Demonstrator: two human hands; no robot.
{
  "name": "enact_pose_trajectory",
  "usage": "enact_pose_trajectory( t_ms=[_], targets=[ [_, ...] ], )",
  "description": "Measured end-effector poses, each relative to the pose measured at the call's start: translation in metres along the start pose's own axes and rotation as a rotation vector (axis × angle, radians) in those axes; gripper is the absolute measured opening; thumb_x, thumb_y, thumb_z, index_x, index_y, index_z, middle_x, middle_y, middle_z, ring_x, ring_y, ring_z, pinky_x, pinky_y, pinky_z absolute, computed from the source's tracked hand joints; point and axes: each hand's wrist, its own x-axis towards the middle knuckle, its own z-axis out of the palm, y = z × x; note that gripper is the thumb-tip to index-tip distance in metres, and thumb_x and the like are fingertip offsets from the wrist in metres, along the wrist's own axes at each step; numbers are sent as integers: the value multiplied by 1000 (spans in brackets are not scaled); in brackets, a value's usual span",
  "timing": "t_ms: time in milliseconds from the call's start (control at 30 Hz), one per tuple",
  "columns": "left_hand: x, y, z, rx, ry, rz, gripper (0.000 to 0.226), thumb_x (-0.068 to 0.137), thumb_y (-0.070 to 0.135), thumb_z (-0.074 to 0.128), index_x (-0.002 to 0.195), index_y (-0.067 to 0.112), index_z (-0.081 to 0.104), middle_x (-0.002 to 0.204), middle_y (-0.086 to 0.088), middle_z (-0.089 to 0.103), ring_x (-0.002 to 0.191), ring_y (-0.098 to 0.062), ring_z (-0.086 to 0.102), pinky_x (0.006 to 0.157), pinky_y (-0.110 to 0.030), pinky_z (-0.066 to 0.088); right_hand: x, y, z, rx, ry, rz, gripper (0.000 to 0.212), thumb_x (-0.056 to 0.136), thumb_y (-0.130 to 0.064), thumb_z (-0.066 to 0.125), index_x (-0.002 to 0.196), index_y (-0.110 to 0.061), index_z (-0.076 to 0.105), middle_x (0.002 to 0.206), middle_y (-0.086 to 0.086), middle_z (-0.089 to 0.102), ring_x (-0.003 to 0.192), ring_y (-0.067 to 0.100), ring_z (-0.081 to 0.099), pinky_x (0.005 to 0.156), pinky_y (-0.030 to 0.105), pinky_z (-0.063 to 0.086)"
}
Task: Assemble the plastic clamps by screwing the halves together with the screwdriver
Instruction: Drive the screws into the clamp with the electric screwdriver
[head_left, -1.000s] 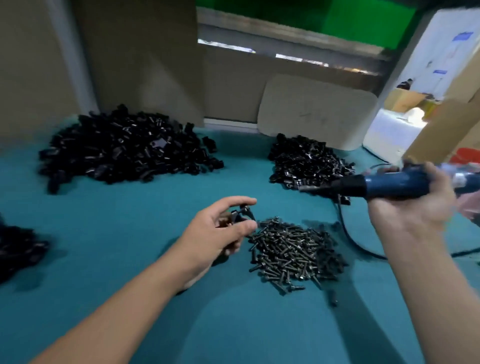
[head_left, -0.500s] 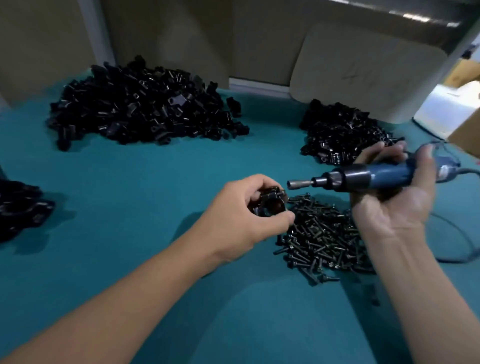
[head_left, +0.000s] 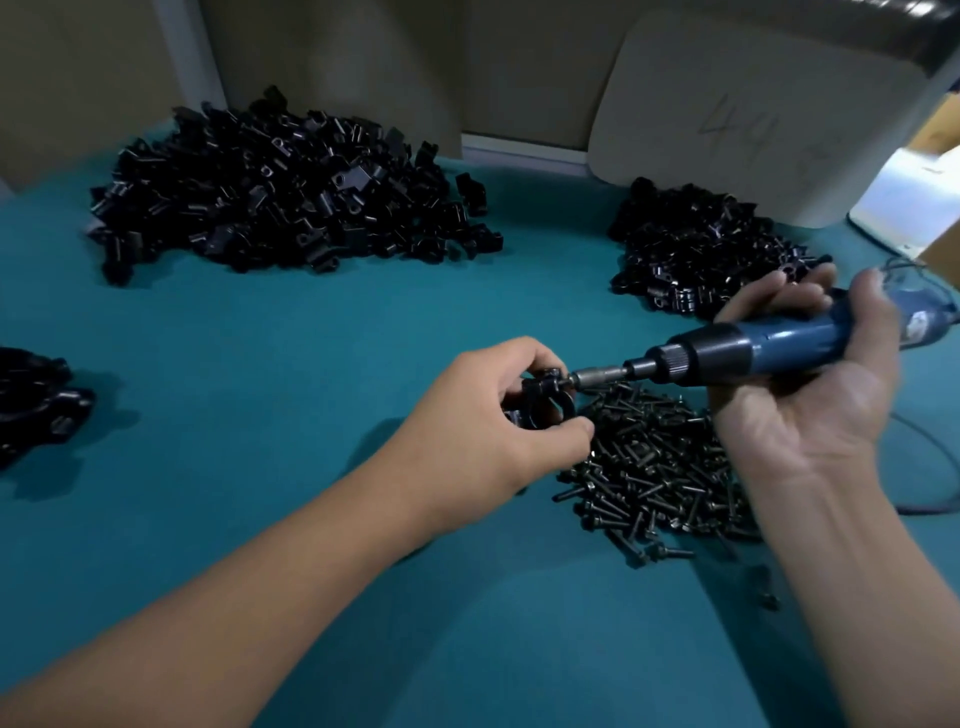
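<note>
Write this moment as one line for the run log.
step: driving screw | left hand: grips clamp | right hand: holds screwdriver, bit at clamp | screws pile: below the hands

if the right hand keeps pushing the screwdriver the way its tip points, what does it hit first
The black clamp pinched in the left hand. The screwdriver in the right hand points left, and its bit already appears to meet the clamp's near side.

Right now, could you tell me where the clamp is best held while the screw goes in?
Pinch the clamp by its ring from the left, as the left hand does; the screwdriver comes in level from the right, so the screw ear must stay uncovered.
</note>
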Motion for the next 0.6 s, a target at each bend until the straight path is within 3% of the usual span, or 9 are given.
enact_pose_trajectory(
  t_ms=[100, 167, 267, 333, 400, 500, 600],
  targets=[
    [3, 3, -2, -88, -30, -113, 21, 81, 23, 74, 94, 11, 62, 77, -13, 76, 44, -17, 44, 43, -23, 36, -1, -3, 0, -19, -61, 26, 12, 95, -17, 78, 98, -11, 69, 79, -4, 64, 59, 10, 61, 79, 32, 60],
    [5, 4, -5, -214, -118, -218, 20, 83, 19, 73, 91, 6, 60, 78, -15, 74, 41, -18, 30, 43, -21, 24, -4, -4, 1, -32, -145, 76, 14, 98, -22, 74, 90, -12, 69, 67, -5, 58, 57, 9, 59, 76, 29, 58],
    [5, 4, -10, -350, -242, -297, 17, 86, 16, 71, 92, 5, 59, 77, -16, 68, 42, -13, 23, 45, -21, 19, -7, -5, 1, -25, -237, 132, 18, 102, -27, 70, 91, -13, 68, 64, -4, 56, 58, 10, 57, 73, 28, 56],
    [4, 5, -9, -363, -243, -282, 17, 87, 15, 70, 93, 5, 58, 77, -16, 68, 42, -13, 24, 44, -20, 19, -7, -4, 2, -26, -263, 141, 20, 104, -29, 67, 92, -13, 68, 64, -4, 56, 58, 9, 55, 72, 26, 54],
    [4, 3, -5, -251, -142, -211, 21, 84, 18, 73, 93, 6, 58, 77, -16, 72, 41, -17, 33, 43, -24, 25, -7, -2, 1, -32, -246, 132, 21, 104, -29, 68, 90, -14, 68, 64, -5, 55, 58, 8, 54, 70, 23, 51],
    [2, 0, 3, 48, 17, -77, 22, 81, 27, 77, 96, 20, 63, 82, -15, 75, 59, -21, 57, 51, -44, 44, -6, 1, 0, -66, -151, 95, 21, 101, -29, 71, 85, -16, 66, 64, -8, 52, 55, 6, 51, 64, 20, 46],
    [2, -5, 4, 107, 47, -54, 19, 87, 26, 82, 94, 25, 64, 84, -12, 74, 63, -17, 56, 55, -37, 45, -5, 3, 0, -84, -67, 73, 24, 99, -30, 73, 82, -17, 63, 65, -10, 49, 53, 5, 48, 60, 19, 43]
  ],
)
